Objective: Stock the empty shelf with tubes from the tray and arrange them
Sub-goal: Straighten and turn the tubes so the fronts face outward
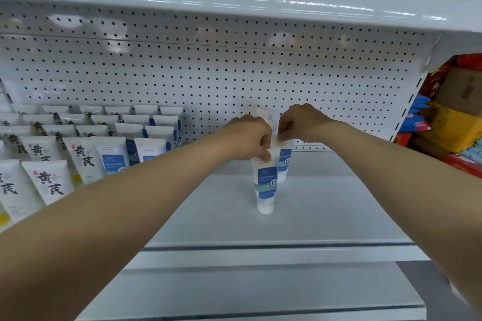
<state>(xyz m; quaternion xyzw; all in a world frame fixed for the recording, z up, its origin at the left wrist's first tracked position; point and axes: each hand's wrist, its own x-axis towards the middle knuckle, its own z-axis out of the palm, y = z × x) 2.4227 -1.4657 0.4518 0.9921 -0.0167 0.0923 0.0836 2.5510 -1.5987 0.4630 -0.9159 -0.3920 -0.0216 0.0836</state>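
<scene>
L hand (pixel 247 138) & R hand (pixel 300 122) together, pinching tops of upright blue tubes (pixel 266 185); stocked rows (pixel 86 143) at 9 o'clock, shelf (pixel 339 203) bare toward 3.

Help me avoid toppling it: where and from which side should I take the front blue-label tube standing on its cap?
Probably pinch the front tube at its flat crimped top, coming from above, as the left hand does. It stands upright on its narrow cap, and a second tube, held by the right hand, stands close behind it.
</scene>
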